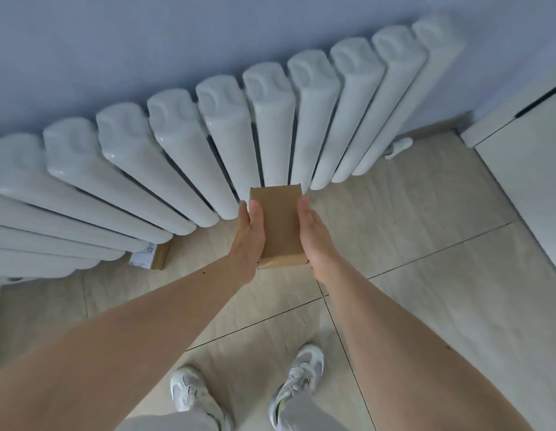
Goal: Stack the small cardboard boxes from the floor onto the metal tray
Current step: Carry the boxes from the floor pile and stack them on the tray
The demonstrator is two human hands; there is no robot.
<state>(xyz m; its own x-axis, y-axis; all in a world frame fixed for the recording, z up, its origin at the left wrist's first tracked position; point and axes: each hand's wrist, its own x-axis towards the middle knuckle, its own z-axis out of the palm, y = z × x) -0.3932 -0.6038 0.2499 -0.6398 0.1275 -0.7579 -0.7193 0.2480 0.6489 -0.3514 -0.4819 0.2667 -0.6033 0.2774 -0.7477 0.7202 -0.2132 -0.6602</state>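
Place: a room in a home
Heating: white column radiator [227, 141] against a pale blue wall [146, 42]
Floor: beige tiles [410, 231] with dark grout
Furniture: white cabinet [525, 157] at right

Matt brown cardboard box [279, 225]; glossy white radiator [227, 132]; smooth floor tiles [425, 219].

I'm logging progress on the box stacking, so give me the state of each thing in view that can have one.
Plain cardboard box: lifted off the floor, held between both hands.
Left hand: grips the box's left side, thumb on top.
Right hand: fingers straight, pressed against the box's right side.
Labelled box: lying on the floor, partly under the radiator.
Metal tray: not in view.
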